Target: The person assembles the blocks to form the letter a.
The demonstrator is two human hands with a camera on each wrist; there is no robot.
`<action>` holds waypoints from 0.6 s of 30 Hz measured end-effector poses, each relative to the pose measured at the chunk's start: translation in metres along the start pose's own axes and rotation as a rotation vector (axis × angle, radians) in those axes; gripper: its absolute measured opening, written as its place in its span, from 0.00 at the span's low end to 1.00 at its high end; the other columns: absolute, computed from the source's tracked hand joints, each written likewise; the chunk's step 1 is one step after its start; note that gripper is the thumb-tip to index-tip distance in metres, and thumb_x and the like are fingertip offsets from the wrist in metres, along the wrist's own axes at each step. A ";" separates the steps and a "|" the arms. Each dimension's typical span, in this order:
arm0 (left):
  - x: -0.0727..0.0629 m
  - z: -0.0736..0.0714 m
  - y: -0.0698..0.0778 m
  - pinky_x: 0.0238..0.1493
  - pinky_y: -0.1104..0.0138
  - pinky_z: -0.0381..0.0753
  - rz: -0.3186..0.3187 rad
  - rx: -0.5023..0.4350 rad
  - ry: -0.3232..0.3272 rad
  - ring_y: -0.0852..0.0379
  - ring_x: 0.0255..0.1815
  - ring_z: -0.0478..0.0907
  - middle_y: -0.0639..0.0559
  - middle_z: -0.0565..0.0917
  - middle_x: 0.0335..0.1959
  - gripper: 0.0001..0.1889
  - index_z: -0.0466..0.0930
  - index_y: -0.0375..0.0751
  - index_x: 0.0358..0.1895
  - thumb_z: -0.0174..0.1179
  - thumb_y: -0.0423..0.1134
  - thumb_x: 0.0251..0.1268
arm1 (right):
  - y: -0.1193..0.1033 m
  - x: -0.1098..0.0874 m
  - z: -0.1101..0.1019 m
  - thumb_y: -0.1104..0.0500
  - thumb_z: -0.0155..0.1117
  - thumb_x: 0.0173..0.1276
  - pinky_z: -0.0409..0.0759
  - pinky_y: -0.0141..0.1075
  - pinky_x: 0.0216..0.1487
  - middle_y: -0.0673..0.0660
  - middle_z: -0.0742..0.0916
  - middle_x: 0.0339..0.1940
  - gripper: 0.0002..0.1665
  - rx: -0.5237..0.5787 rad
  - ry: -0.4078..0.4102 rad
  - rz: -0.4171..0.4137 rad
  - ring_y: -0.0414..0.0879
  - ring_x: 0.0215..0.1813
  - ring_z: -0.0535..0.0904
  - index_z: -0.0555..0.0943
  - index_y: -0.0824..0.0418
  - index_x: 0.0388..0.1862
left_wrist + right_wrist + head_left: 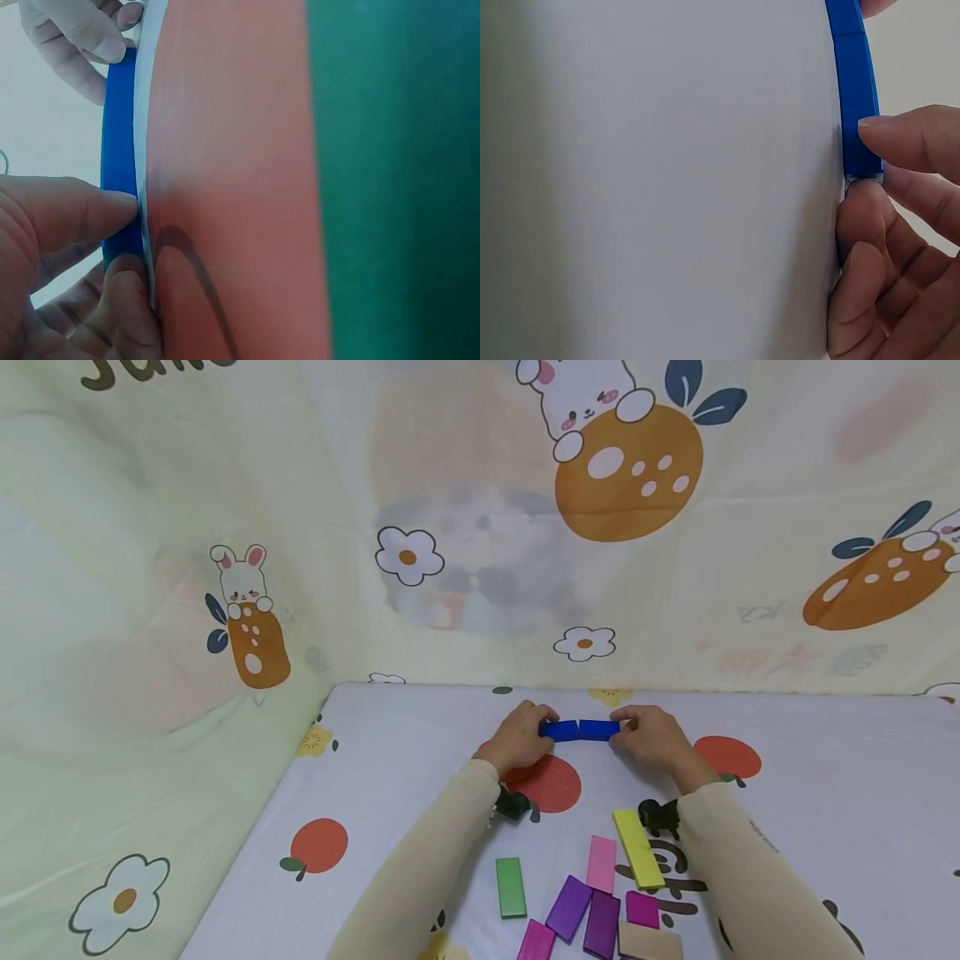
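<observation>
Two blue blocks lie end to end near the back of the table, a left one [560, 731] and a right one [599, 730]. In the head view a thin V-shaped notch shows at the top of their joint. My left hand [521, 737] pinches the outer end of the left block, thumb on its near side. At the opposite end, the right hand [656, 741] grips the right block. The right wrist view shows the seam between the blocks, with the right thumb [900, 135] against the side of one and curled fingers below its end.
Nearer the body lie several loose blocks: green [512, 888], pink [602, 863], yellow [638, 848], purple [570, 907], magenta [642, 910] and tan [651, 942]. A patterned cloth covers the table [405, 760]. Behind it hangs a printed curtain [480, 602].
</observation>
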State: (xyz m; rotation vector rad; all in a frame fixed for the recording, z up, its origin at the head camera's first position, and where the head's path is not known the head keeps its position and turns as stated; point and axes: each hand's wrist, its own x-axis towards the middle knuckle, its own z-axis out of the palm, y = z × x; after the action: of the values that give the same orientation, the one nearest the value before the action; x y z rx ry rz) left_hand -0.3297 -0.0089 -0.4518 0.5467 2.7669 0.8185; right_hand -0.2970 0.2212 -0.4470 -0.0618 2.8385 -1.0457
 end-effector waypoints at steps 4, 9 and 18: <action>0.000 0.000 -0.001 0.59 0.66 0.78 0.007 -0.002 0.005 0.57 0.51 0.74 0.49 0.77 0.53 0.19 0.81 0.45 0.65 0.63 0.35 0.73 | 0.000 0.000 -0.002 0.61 0.66 0.70 0.79 0.51 0.52 0.67 0.83 0.47 0.26 0.015 -0.007 0.013 0.60 0.49 0.77 0.80 0.70 0.65; 0.000 0.001 -0.001 0.59 0.65 0.78 0.002 -0.011 0.010 0.57 0.51 0.74 0.49 0.77 0.53 0.19 0.81 0.45 0.65 0.63 0.36 0.73 | 0.000 0.000 -0.002 0.60 0.65 0.70 0.79 0.54 0.55 0.69 0.83 0.51 0.26 0.029 -0.020 0.022 0.62 0.52 0.76 0.79 0.69 0.65; -0.001 0.000 0.001 0.60 0.65 0.78 -0.005 -0.008 0.016 0.57 0.53 0.74 0.48 0.77 0.55 0.19 0.80 0.45 0.66 0.62 0.36 0.75 | 0.004 0.002 0.000 0.60 0.65 0.70 0.78 0.53 0.54 0.68 0.84 0.49 0.25 0.027 0.002 0.014 0.61 0.51 0.77 0.80 0.69 0.64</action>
State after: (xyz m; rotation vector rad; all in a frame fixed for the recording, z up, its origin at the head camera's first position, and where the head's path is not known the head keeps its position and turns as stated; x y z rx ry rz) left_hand -0.3282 -0.0086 -0.4516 0.5339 2.7771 0.8358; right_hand -0.2987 0.2236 -0.4496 -0.0385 2.8221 -1.0818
